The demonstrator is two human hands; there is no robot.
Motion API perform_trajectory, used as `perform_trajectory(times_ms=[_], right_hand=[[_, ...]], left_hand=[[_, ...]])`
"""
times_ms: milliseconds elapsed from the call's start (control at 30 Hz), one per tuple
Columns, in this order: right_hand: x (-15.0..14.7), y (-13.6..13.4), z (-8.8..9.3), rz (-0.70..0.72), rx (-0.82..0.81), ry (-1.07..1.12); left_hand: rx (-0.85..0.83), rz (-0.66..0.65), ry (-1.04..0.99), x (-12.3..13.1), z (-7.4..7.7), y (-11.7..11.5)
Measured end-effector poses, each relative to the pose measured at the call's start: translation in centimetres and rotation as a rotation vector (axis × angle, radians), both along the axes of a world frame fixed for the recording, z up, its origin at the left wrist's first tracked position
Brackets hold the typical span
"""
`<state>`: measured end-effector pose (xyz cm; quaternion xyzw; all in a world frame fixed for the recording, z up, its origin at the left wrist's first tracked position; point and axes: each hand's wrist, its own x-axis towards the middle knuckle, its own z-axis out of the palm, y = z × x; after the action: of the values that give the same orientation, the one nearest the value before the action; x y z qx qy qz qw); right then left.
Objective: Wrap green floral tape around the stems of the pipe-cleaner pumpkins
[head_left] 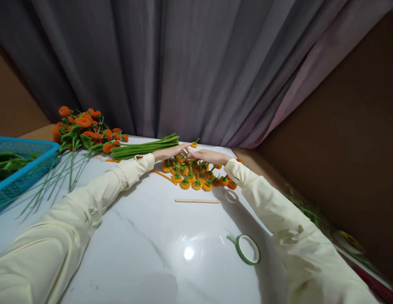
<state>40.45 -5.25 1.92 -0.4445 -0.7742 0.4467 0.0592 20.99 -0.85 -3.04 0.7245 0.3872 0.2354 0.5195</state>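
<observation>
Both my arms reach to the far side of the table, and my fingertips come close together above a cluster of small orange fuzzy flower heads with short green stems. My left hand is stretched out flat over the cluster's far left side, with nothing visible in it. From the right, my right hand lies extended over the back of the cluster, its fingers out straight. Just beyond the fingertips sits a single orange flower head. Some flower heads are hidden beneath the hands.
Left of my hands lie a bundle of green stems and finished orange flowers. A blue basket holds green leaves. Nearer me are a thin wooden stick, a white ring and a green tape roll. A grey curtain hangs behind.
</observation>
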Motion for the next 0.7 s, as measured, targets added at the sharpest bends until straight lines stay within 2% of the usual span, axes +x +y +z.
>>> perform_trajectory(times_ms=[100,200,267,300,367,433,567,700], right_hand=[[0.8,-0.9,1.3,-0.011,0.047,0.048],[2.6,-2.1,3.5,-0.178,0.230,0.085],[4.2,-3.0,4.6,-0.278,0.401,-0.045],[5.1,-3.6,4.8,-0.280,0.473,-0.192],[6.8,-4.8,4.5,-0.210,0.535,-0.534],[7.9,-6.2,3.4,-0.193,0.551,-0.664],[8.4,-8.4,0.7,-0.165,0.619,-0.719],[8.0,-8.9,-0.4,-0.152,0.722,-0.712]], left_hand=[[-0.019,-0.016,0.056,-0.8,0.8,-1.8],[-0.020,-0.018,0.094,-1.7,1.4,-3.6],[-0.009,-0.017,0.102,-2.4,1.7,-4.6],[-0.002,-0.015,0.102,-2.7,1.8,-5.0],[0.014,-0.003,0.092,-3.3,1.9,-5.7],[0.020,0.029,0.048,-3.7,1.8,-6.0],[0.008,0.106,-0.047,-4.3,1.0,-5.4],[0.003,0.176,-0.083,-5.1,0.0,-4.2]])
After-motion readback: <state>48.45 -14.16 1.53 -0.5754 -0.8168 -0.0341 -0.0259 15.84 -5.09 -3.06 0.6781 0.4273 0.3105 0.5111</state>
